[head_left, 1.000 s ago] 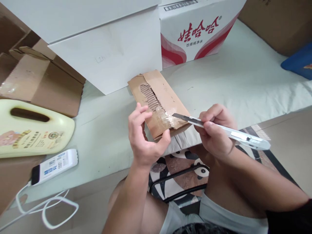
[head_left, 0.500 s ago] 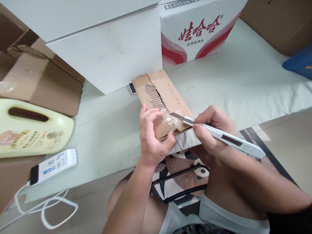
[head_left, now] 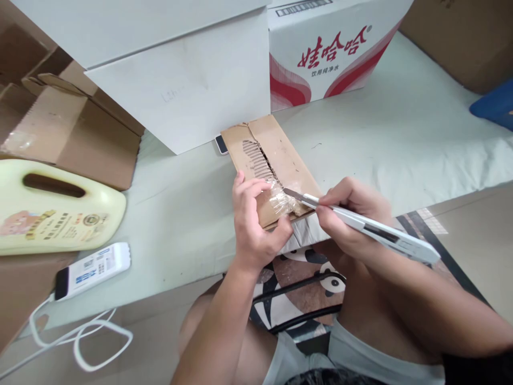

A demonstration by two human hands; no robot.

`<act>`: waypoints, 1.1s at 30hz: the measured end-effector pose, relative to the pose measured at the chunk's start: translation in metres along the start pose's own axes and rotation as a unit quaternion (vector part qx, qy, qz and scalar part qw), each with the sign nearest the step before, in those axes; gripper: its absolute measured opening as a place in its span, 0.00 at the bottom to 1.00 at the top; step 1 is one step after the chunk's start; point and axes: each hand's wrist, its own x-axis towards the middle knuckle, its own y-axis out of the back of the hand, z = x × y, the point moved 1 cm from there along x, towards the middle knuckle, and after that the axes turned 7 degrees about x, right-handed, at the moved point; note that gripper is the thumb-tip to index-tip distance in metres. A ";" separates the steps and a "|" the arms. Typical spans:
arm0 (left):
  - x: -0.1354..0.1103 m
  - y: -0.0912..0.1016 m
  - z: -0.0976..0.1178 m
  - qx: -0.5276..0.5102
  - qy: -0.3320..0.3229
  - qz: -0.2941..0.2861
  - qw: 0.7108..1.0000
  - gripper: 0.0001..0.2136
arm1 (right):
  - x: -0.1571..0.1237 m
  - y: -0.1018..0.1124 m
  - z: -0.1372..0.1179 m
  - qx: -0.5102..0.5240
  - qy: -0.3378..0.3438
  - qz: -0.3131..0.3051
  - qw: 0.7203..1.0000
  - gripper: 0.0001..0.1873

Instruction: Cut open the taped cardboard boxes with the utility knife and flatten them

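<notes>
A flat brown cardboard box lies near the front edge of the covered table, with a torn seam along its top. Crumpled clear tape covers the seam's near end. My left hand is closed on the box's near left corner, thumb at the front edge and fingers over the top. In my right hand is a white utility knife, pinched between thumb and fingers. Its extended blade reaches the seam by the tape; how deep the tip sits, I cannot tell.
A tall white box and a red-and-white water carton stand behind. Open brown cartons, a pale yellow jug and a white device with a cable are at left. A blue object sits far right.
The whole view has shifted slightly to the right. Both hands and the knife stay almost in the same place on the box, the blade still at the taped seam.
</notes>
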 end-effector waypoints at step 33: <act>0.000 -0.003 0.001 0.004 -0.001 0.001 1.000 0.16 | 0.004 0.005 0.015 0.104 -0.012 -0.040 0.994 0.07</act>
